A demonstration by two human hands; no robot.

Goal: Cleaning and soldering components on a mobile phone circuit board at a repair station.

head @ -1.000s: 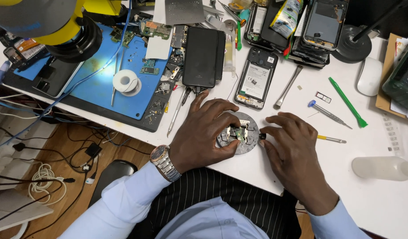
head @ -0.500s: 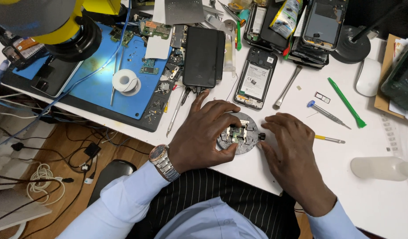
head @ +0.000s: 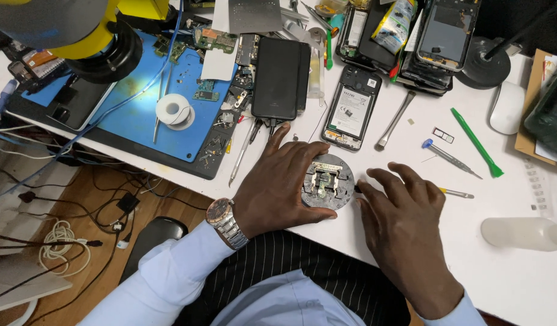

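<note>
A round grey metal holder (head: 328, 182) with a small circuit board clamped in its middle lies on the white table near the front edge. My left hand (head: 279, 188), with a metal wristwatch, grips the holder's left rim between thumb and fingers. My right hand (head: 405, 220) rests flat on the table just right of the holder, its fingertips at a small knob on the holder's right side. An opened phone without its back cover (head: 351, 108) lies just beyond the holder.
A blue work mat (head: 142, 115) with a solder spool (head: 172, 110) and small parts lies at the left. A black phone (head: 281, 78), tweezers (head: 242, 154), a metal spudger (head: 394, 121), a screwdriver (head: 448, 156), a green pry tool (head: 476, 142) and a translucent bottle (head: 520, 232) surround the hands.
My right hand has slid off the holder to its right side, uncovering the circuit board. My left hand keeps its hold on the left rim.
</note>
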